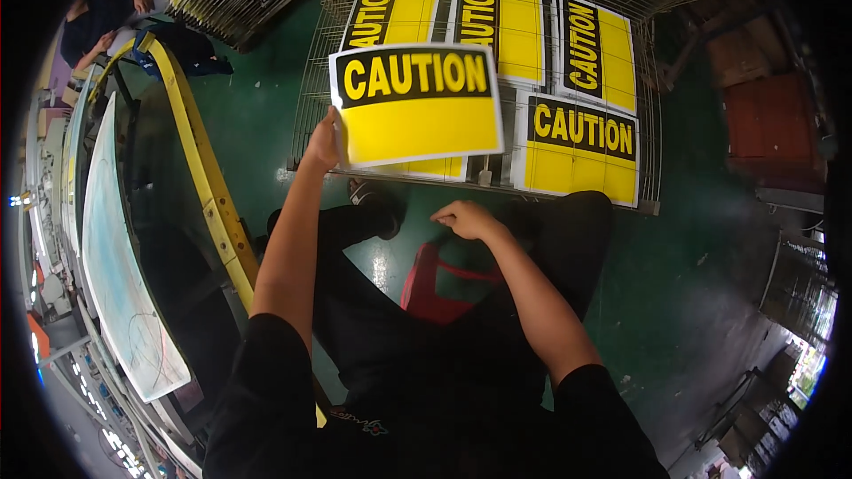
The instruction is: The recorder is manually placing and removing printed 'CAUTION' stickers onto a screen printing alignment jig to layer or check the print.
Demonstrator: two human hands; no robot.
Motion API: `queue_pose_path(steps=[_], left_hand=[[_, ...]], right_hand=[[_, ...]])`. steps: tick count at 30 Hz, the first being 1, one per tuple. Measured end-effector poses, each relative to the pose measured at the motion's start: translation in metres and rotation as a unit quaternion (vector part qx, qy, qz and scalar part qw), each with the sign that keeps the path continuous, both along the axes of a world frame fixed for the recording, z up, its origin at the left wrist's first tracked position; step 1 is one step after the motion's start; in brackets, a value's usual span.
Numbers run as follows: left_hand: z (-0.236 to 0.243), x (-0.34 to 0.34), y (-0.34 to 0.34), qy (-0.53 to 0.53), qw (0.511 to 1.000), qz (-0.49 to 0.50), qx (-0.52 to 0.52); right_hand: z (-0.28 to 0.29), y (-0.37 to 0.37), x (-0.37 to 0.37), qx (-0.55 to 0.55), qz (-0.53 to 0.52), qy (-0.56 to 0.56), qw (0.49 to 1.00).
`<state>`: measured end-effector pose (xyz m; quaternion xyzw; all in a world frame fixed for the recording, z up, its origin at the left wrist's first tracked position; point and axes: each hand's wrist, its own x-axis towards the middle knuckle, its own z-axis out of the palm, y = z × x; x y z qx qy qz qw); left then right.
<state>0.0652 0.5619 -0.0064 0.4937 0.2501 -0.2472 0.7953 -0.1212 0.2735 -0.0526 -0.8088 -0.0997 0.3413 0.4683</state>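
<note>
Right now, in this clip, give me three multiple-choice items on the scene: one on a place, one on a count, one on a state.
1. Where does the left hand grip the raised yellow sign?
A. at its left edge
B. at its top right corner
C. at its right edge

2. How many yellow signs lie on the wire rack, not counting the raised one or what it may hide?
A. one
B. four
C. nine

3. What is the right hand doing?
A. pinching the raised sign
B. holding a pen
C. loosely curled above the lap, holding nothing that shows

Answers:
1. A, the fingers close on the sign's left edge, with the arm reaching up from below.
2. B, three lie along the far row and one at the near right.
3. C, it hangs apart from the sign, over the red stool.
</note>
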Motion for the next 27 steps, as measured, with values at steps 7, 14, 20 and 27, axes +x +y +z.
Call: queue_pose_path(steps=[7, 14, 20, 27], left_hand=[[-0.057, 0.03, 0.068, 0.073, 0.985, -0.028, 0.153], [-0.073, 0.027, 0.081, -0.109, 0.867, -0.045, 0.485], [-0.082, 0.014, 0.066, -0.237, 0.82, -0.006, 0.521], [-0.084, 0.005, 0.075, -0.252, 0.838, 0.029, 0.484]], right_hand=[[-0.009, -0.004, 0.0, -0.01, -0.009, 0.007, 1.0], [-0.008, -0.003, 0.003, -0.016, 0.002, 0.035, 0.999], [0.007, -0.014, 0.011, -0.002, -0.028, 0.026, 0.999], [0.011, -0.015, 0.02, -0.068, -0.239, -0.087, 0.965]])
